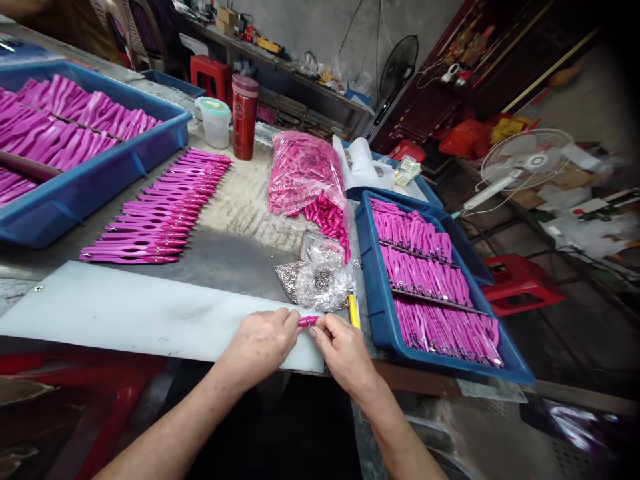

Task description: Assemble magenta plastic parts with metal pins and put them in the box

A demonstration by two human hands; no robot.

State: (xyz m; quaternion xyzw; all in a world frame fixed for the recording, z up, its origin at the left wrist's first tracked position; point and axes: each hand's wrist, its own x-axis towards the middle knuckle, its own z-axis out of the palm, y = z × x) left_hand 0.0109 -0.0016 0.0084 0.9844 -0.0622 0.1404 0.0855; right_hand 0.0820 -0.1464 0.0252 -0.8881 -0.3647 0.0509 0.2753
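We can read no words, brands or numbers; the red tumbler point(245, 127) bears a faint mark, perhaps an emblem, too small for us to decipher.

On the table point(233, 250), left tray point(135, 163) and right tray point(376, 293), bag point(306, 170) between, board point(150, 317) in front.

Red tumbler point(245, 119) beside lidded plastic tub point(215, 125).
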